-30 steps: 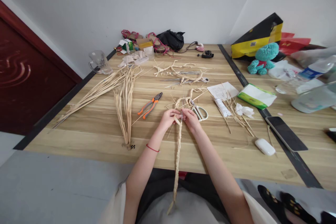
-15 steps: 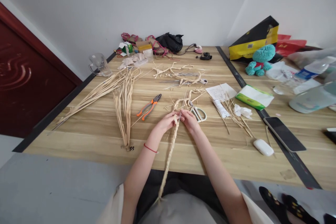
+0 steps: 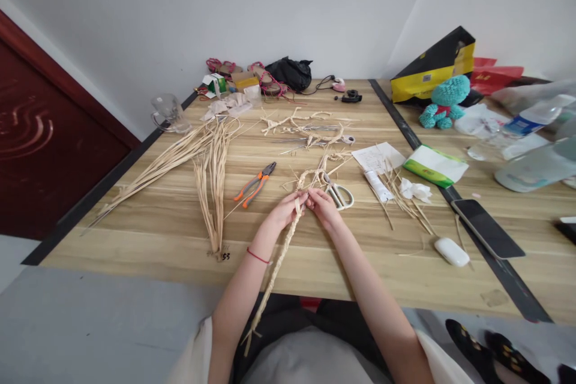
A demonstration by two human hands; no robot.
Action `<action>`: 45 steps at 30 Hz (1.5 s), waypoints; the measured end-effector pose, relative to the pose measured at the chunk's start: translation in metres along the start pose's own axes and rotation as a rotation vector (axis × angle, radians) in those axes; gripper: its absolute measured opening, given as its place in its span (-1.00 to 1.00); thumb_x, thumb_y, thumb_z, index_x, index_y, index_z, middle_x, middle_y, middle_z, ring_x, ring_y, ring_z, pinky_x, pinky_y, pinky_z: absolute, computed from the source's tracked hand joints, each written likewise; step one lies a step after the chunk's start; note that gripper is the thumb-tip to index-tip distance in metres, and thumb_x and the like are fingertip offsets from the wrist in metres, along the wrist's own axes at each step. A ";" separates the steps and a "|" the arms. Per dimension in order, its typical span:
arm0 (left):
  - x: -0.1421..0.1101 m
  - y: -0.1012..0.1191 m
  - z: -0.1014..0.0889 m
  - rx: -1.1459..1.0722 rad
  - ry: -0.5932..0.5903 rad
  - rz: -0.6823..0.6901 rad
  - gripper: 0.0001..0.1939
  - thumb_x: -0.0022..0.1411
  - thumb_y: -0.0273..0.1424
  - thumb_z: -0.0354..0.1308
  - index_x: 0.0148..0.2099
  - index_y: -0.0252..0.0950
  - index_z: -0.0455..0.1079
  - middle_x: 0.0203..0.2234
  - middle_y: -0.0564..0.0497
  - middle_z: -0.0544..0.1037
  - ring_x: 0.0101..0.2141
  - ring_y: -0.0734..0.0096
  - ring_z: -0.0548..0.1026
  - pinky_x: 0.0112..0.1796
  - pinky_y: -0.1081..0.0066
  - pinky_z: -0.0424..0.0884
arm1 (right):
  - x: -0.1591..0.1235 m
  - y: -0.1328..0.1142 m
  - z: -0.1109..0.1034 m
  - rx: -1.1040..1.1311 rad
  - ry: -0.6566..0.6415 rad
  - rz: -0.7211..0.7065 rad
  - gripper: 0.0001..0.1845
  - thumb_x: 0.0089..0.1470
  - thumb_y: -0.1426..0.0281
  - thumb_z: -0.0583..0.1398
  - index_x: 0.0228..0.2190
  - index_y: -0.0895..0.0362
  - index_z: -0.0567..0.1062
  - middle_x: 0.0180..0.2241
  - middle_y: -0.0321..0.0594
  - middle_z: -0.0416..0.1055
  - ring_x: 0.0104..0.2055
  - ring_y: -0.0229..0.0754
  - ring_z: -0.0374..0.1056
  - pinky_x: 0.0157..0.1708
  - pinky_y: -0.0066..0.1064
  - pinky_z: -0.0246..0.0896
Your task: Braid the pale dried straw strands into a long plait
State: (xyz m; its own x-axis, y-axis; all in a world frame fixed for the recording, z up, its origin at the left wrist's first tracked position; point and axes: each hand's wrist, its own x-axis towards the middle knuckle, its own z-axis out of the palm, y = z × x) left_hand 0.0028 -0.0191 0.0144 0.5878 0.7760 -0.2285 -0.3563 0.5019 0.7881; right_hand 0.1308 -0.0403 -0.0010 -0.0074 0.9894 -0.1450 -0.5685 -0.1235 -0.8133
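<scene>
My left hand [image 3: 283, 211] and my right hand [image 3: 321, 207] meet near the table's front middle, both pinched on a plaited straw braid [image 3: 279, 258]. The braid runs from my fingers down over the table edge to my lap, slanting to the left. Beyond my fingers its loose straw strands [image 3: 315, 177] fan out on the wood. White-handled scissors [image 3: 338, 192] lie just right of my right hand. Orange-handled pliers [image 3: 254, 181] lie to the left of my left hand.
Bundles of long dry straw [image 3: 211, 174] spread across the left of the wooden table [image 3: 157, 222]. Straw pieces and metal rods [image 3: 310, 129], a glass mug [image 3: 167, 113], a green packet [image 3: 434, 165], a phone [image 3: 486, 228], a white earbud case [image 3: 451, 251], a teal plush toy [image 3: 443, 102] and bottles [image 3: 531, 126] lie around.
The hanging lower end of the braid has swung to the left across my lap. Both hands stay pinched at the same spot on the braid.
</scene>
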 end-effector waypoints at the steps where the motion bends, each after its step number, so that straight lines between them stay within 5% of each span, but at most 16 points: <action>1: -0.001 0.000 0.000 0.005 -0.003 -0.006 -0.65 -0.10 -0.27 0.32 -0.28 -0.35 0.40 -0.52 0.08 0.39 -0.54 0.66 0.29 -0.51 0.56 0.16 | 0.000 0.000 0.000 -0.003 0.001 -0.001 -0.74 -0.22 0.20 0.34 -0.54 0.12 0.48 -0.64 -0.36 0.30 -0.57 -0.36 0.14 -0.52 -0.47 0.08; 9: -0.009 0.008 0.009 0.151 0.071 -0.055 -0.61 -0.14 -0.36 0.33 -0.20 -0.31 0.39 -0.39 0.05 0.44 -0.38 0.56 0.38 -0.38 0.55 0.21 | 0.001 0.003 -0.001 -0.025 0.022 0.010 -0.73 -0.25 0.20 0.35 -0.53 0.12 0.49 -0.63 -0.37 0.30 -0.59 -0.38 0.11 -0.53 -0.47 0.02; 18: -0.004 0.002 0.000 0.251 0.069 -0.022 -0.61 -0.11 -0.40 0.28 -0.15 -0.33 0.37 -0.43 0.02 0.46 -0.45 0.55 0.38 -0.42 0.50 0.21 | 0.003 0.005 -0.003 -0.002 0.042 0.019 -0.70 -0.27 0.19 0.35 -0.55 0.13 0.45 -0.63 -0.38 0.29 -0.59 -0.38 0.12 -0.53 -0.46 0.03; 28: 0.003 -0.001 -0.008 0.299 -0.003 0.075 -0.74 -0.06 -0.30 0.26 -0.34 -0.38 0.40 -0.47 0.00 0.47 -0.45 0.53 0.38 -0.37 0.45 0.25 | 0.001 0.004 -0.002 -0.030 0.036 -0.007 -0.70 -0.24 0.18 0.34 -0.57 0.13 0.44 -0.65 -0.35 0.27 -0.58 -0.35 0.12 -0.54 -0.45 0.03; 32: 0.003 -0.003 -0.008 0.350 0.054 0.087 -0.69 -0.06 -0.23 0.26 -0.35 -0.37 0.37 -0.48 0.00 0.46 -0.49 0.52 0.38 -0.47 0.49 0.23 | -0.002 0.000 -0.001 -0.020 0.015 -0.011 -0.70 -0.23 0.18 0.33 -0.59 0.13 0.42 -0.67 -0.36 0.24 -0.58 -0.34 0.11 -0.54 -0.44 0.03; 38: 0.004 0.000 -0.008 0.507 0.392 0.471 -0.62 -0.08 -0.28 0.28 -0.23 -0.29 0.25 -0.42 0.05 0.40 -0.47 0.57 0.35 -0.44 0.53 0.27 | -0.002 0.000 0.001 0.009 0.055 -0.011 -0.68 -0.26 0.17 0.35 -0.59 0.12 0.40 -0.68 -0.40 0.20 -0.62 -0.37 0.06 -0.57 -0.45 0.00; 45: -0.014 0.017 -0.005 0.902 0.456 0.740 -0.74 0.06 -0.29 0.18 -0.19 -0.26 0.30 -0.29 -0.02 0.37 -0.49 0.56 0.25 -0.46 0.50 0.24 | -0.002 -0.002 0.001 -0.004 0.085 -0.001 -0.65 -0.28 0.17 0.35 -0.61 0.11 0.35 -0.68 -0.39 0.20 -0.62 -0.35 0.07 -0.57 -0.43 0.00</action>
State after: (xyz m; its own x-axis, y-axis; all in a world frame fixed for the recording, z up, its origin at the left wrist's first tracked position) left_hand -0.0150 -0.0193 0.0280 0.0909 0.9116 0.4009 0.2363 -0.4108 0.8806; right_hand 0.1306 -0.0415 0.0015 0.0636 0.9795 -0.1912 -0.5653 -0.1225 -0.8157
